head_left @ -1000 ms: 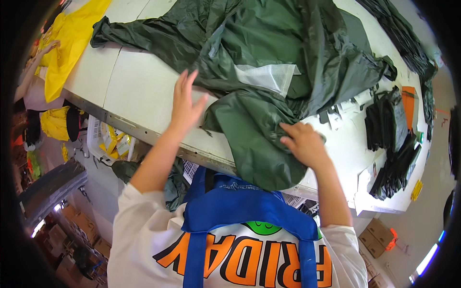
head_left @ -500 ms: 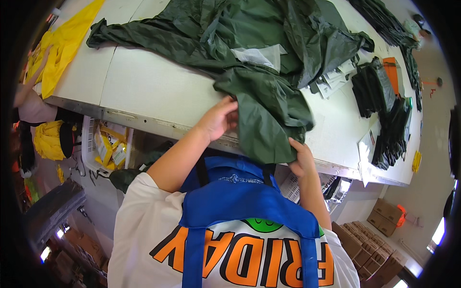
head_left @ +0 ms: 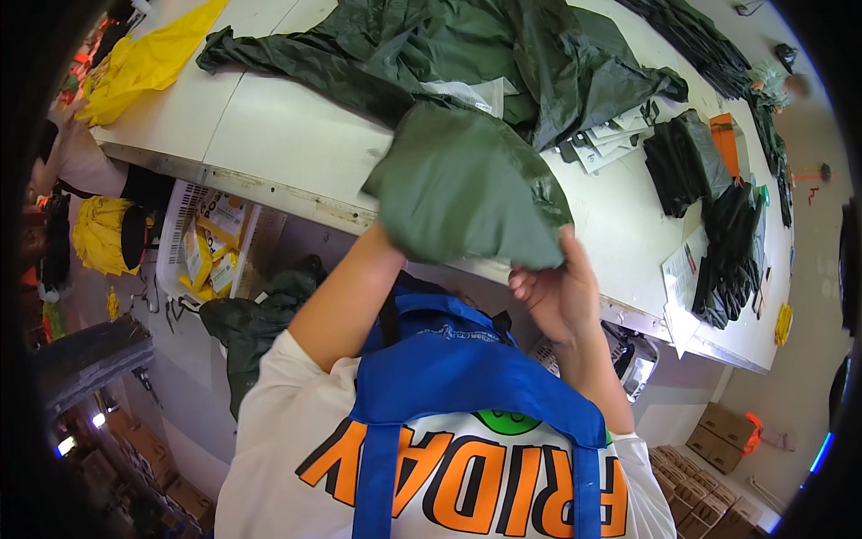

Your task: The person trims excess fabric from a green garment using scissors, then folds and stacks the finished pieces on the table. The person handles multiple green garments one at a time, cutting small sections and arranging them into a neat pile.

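A dark green, thin, shiny jacket (head_left: 467,45) lies spread on the white table, one sleeve stretching to the left. In front of it a billowing piece of dark green fabric (head_left: 467,189) is lifted over the table's near edge; whether it is joined to the jacket I cannot tell. My left hand is hidden under this piece, and only the wrist and forearm show. At the fabric's lower right corner, my right hand (head_left: 561,283) grips the edge between thumb and fingers. A whitish mesh-like patch (head_left: 476,92) shows between the piece and the jacket.
White tags (head_left: 611,139) and folded black-green bundles (head_left: 687,166) lie on the table's right side. Yellow fabric (head_left: 153,67) is at the far left, near another person's arm. Under the table edge stands a white basket (head_left: 175,242) of yellow packets; dark green cloth (head_left: 260,319) hangs beside it.
The green piece has been raised and spread out, and now covers my left hand. My right hand has turned and shifted slightly up at the corner. The view has shifted a little.
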Demonstrator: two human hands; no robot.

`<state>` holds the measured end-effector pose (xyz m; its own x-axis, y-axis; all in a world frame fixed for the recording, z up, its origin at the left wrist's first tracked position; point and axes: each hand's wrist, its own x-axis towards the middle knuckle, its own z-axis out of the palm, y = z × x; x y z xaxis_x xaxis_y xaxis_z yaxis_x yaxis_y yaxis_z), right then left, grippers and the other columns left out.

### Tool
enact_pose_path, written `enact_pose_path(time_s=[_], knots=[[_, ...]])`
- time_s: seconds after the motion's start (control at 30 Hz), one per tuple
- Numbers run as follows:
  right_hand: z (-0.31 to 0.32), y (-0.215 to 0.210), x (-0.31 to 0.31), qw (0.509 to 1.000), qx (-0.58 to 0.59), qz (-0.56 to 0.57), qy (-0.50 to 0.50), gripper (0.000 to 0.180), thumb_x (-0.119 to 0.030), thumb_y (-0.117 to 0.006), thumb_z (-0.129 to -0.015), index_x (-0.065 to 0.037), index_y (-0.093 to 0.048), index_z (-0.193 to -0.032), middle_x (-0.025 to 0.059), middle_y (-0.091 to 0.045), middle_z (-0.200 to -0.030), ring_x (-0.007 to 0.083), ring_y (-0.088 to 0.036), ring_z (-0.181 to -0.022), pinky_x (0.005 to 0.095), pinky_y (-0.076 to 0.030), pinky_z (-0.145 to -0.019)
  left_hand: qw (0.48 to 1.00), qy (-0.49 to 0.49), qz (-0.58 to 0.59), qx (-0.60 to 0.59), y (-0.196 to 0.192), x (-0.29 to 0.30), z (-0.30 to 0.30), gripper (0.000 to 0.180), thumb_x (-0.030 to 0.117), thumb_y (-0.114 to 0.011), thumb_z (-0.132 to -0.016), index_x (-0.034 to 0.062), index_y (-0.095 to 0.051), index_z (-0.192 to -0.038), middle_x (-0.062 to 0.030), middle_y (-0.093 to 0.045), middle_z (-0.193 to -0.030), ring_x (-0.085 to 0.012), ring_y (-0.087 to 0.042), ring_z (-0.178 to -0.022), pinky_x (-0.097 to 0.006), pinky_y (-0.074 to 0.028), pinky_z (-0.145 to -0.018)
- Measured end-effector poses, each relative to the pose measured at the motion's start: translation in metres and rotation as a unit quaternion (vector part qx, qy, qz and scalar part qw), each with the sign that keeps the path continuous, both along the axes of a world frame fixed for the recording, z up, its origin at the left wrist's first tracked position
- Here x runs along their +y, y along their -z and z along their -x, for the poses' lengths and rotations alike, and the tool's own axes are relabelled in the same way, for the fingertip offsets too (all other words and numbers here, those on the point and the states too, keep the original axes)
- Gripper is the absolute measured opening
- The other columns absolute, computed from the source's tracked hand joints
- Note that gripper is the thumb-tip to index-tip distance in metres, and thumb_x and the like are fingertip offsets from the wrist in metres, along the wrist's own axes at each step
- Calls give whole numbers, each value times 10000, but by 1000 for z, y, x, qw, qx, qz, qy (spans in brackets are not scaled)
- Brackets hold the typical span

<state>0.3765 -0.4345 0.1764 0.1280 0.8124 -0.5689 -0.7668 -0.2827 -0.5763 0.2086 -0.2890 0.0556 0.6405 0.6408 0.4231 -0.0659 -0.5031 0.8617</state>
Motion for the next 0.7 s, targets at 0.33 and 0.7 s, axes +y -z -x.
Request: enact_pose_path(time_s=[0.33,0.7], knots=[[-17,15,26,896,-397,-200,6,435,39,-513,-897,-11,-410,-1317,85,-560,-1157,160,-557,-1008,281,-449,-880,982,-18,148,-116,-43,-41,-35,493,250,-470,-970,45,-355,-1403,-112,-459,-1367,-242,-470,-1233,-371,-388,-1043],[-33,50,28,767,-560,-201,-239,603,-160,-698,-777,29,-437,-1287,176,-513,-1265,266,-493,-1161,373,-352,-1015,857,92,457,-220,-6,-16,-1,481,282,-435,-982,77,-346,-1408,-89,-442,-1378,-238,-487,-1206,-377,-407,-1022]])
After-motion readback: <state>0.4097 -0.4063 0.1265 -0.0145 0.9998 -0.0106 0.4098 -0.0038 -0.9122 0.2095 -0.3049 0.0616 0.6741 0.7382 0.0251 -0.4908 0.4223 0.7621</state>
